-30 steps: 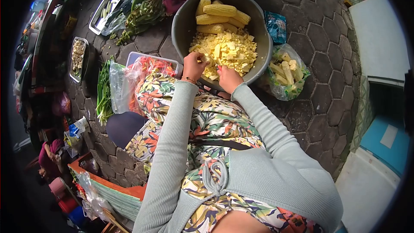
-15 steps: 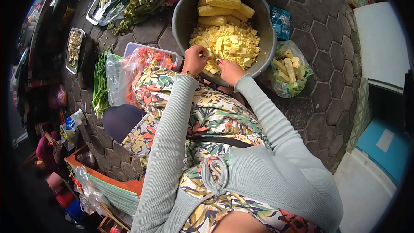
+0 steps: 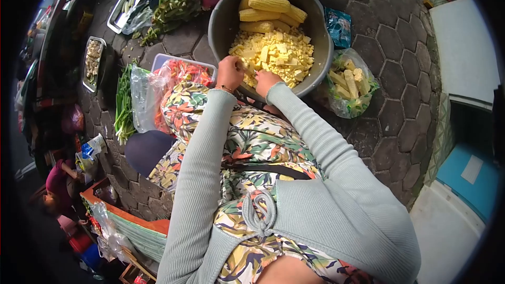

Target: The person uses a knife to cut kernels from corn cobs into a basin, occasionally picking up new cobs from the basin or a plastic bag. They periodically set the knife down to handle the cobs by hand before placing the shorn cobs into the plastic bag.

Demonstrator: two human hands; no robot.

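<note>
A large grey tub (image 3: 325, 47) holds cut corn kernels (image 3: 279, 55), some in flat strips, with several whole peeled corn cobs (image 3: 269, 4) piled at its far side. Over the tub's near left rim, my left hand (image 3: 230, 72) is closed around a corn cob, mostly hidden by the fingers. Close beside it, my right hand (image 3: 266, 82) is closed on what looks like a small knife; its blade barely shows between the hands. A clear plastic bag (image 3: 351, 84) of stripped cobs sits right of the tub, near a teal packet (image 3: 338, 27).
Left of the tub lie a container of red and orange chillies (image 3: 184, 71), green onions (image 3: 124, 108), corn husks (image 3: 176, 8) and two metal trays (image 3: 93, 63). A white and blue cooler (image 3: 468, 179) stands at right. Another person (image 3: 60, 184) is at far left.
My right hand has moved left, nearer my left hand. My left hand has shifted slightly left. The view has shifted a little.
</note>
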